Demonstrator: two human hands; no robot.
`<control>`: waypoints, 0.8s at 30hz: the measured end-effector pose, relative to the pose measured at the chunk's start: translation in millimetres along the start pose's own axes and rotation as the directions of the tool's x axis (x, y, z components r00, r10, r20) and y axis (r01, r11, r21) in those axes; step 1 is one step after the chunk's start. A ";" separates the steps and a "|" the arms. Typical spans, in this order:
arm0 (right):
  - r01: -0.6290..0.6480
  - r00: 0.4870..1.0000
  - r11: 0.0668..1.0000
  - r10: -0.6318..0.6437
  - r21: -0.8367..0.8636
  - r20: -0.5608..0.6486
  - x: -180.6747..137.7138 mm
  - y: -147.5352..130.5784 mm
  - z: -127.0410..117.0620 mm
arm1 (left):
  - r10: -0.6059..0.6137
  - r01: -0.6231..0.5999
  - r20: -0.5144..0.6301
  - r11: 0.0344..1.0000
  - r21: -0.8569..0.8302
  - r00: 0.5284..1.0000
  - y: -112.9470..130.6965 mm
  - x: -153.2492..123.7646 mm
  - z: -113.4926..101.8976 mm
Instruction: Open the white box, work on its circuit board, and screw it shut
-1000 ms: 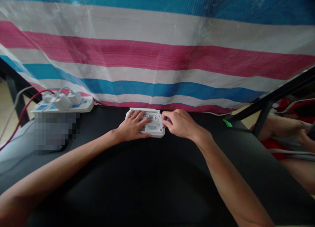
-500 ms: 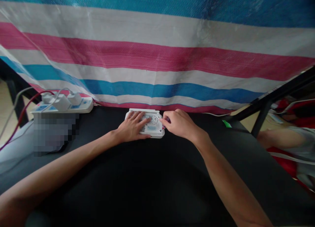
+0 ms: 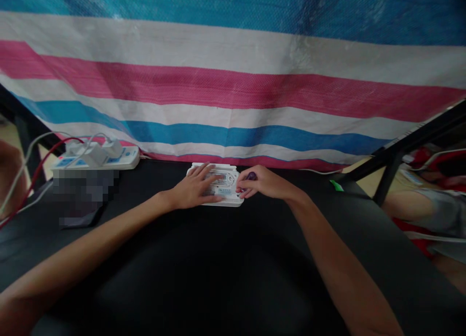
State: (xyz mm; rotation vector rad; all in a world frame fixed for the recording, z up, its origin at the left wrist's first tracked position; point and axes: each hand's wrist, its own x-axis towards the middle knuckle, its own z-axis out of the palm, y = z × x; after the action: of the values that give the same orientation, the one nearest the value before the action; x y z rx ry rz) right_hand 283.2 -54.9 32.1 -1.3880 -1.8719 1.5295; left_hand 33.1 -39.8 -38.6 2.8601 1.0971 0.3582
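A flat white plastic device [image 3: 226,192], with rows of small holes and a pale label, lies on the black table near the striped sheet. My left hand [image 3: 194,186] rests flat over its left part, fingers spread, covering much of that side. At the right edge of the device, my right hand [image 3: 262,181] is closed around a screwdriver with a dark purple handle [image 3: 251,176]. The handle's end points up out of the fist; fingers hide the tip, so I cannot tell whether it touches the device.
A white power strip [image 3: 127,156] with plugs and cables stands at the back left, behind a blurred-out dark object [image 3: 82,200]. A small green piece [image 3: 336,185] lies at the right. Behind the table hangs a striped sheet [image 3: 225,91]; another person's leg [image 3: 411,205] shows beyond the right edge.
My right hand has turned and its grip has shifted, so more of the purple handle shows. My left hand stays on the device. The view has tilted slightly.
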 end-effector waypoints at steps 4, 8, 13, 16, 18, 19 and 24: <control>0.041 0.996 0.999 -0.041 -0.010 -0.074 -1.3 -3.0 0.1 | -0.095 0.093 -0.008 0.984 -0.153 0.995 -19.8 -3.5 -41.4; 0.139 0.975 0.990 -0.140 -0.022 -0.175 -8.8 -10.9 2.6 | -0.189 0.213 0.180 0.969 -0.123 0.965 -38.2 -15.5 -67.1; 0.236 0.939 0.971 -0.216 0.045 -0.266 -15.6 -20.2 10.7 | -0.246 0.289 0.439 0.957 -0.034 0.864 -46.5 -24.8 -56.2; 0.268 0.930 0.962 -0.242 0.060 -0.275 -15.6 -20.9 12.6 | -0.252 0.295 0.444 0.955 -0.031 0.860 -51.0 -23.4 -43.1; 0.276 0.929 0.958 -0.245 0.075 -0.278 -14.5 -19.5 12.1 | -0.232 0.294 0.462 0.954 -0.065 0.856 -55.2 -22.2 -36.9; 0.278 0.928 0.957 -0.246 0.084 -0.280 -13.8 -18.5 11.5 | -0.220 0.295 0.478 0.951 -0.089 0.850 -57.5 -21.9 -35.0; 0.324 0.918 0.933 -0.270 0.155 -0.290 -8.9 -13.2 9.2 | -0.308 0.377 0.290 0.899 -0.222 0.906 -62.3 -19.4 -38.8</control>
State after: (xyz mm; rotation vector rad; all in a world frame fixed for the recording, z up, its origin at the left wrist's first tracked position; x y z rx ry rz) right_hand 274.2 -66.5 43.2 -1.0943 -1.6281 1.2711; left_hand -30.6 -7.4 -13.2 2.3322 1.3505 0.1116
